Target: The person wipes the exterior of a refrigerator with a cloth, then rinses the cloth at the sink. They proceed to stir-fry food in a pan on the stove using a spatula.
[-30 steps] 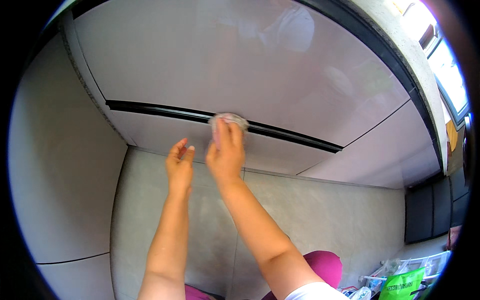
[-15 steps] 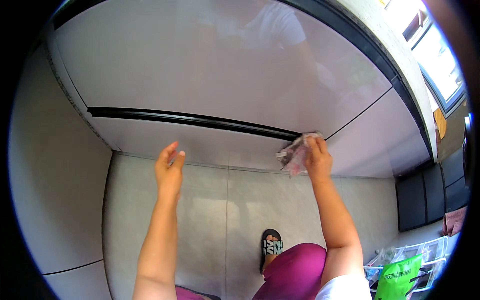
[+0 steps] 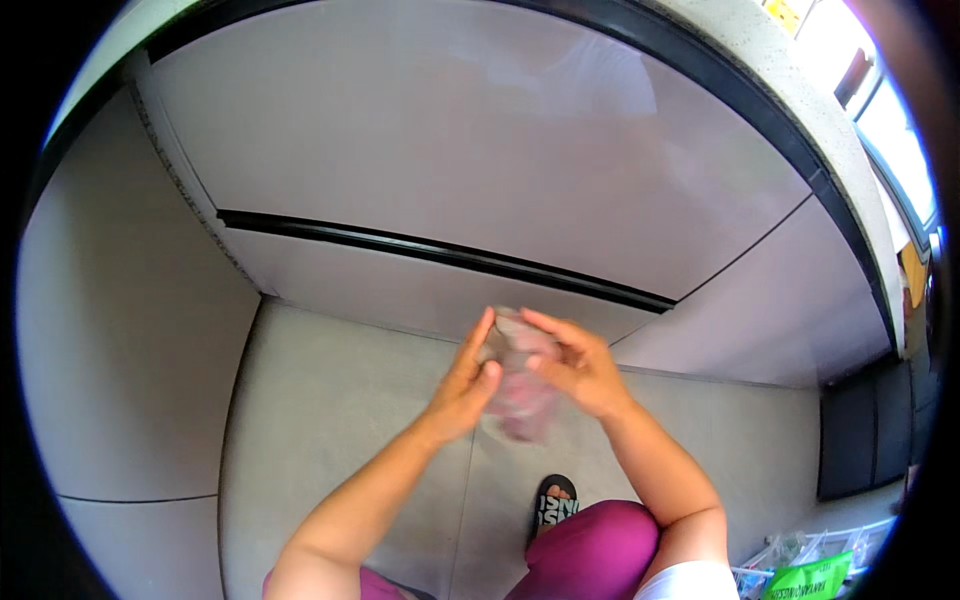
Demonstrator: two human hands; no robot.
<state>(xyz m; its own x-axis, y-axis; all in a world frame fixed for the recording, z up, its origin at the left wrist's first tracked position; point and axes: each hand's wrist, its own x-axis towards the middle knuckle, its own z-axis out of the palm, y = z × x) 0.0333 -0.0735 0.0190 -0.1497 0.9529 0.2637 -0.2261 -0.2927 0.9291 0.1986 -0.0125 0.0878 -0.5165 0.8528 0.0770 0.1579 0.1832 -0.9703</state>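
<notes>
A crumpled pink and grey cloth (image 3: 520,385) hangs between my two hands, blurred by motion. My right hand (image 3: 578,365) grips its right side with the thumb and fingers. At its left side, my left hand (image 3: 466,388) has closed its thumb and fingertips on the cloth's edge. Behind the hands are glossy light grey drawer fronts (image 3: 480,140), with a long black handle groove (image 3: 440,256) running across them. The cloth is apart from the groove, nearer to me.
A pale countertop (image 3: 745,75) curves above the drawers. Grey cabinet panels (image 3: 130,330) stand at the left. My sandalled foot (image 3: 553,505) is on the tiled floor (image 3: 340,390). At lower right, a white wire rack holds a green bag (image 3: 810,578). Dark cabinets (image 3: 865,430) stand at right.
My right hand has brought the cloth left, away from the groove's right end. The left hand has moved right from empty air and taken hold of the cloth. The view has shifted slightly.
</notes>
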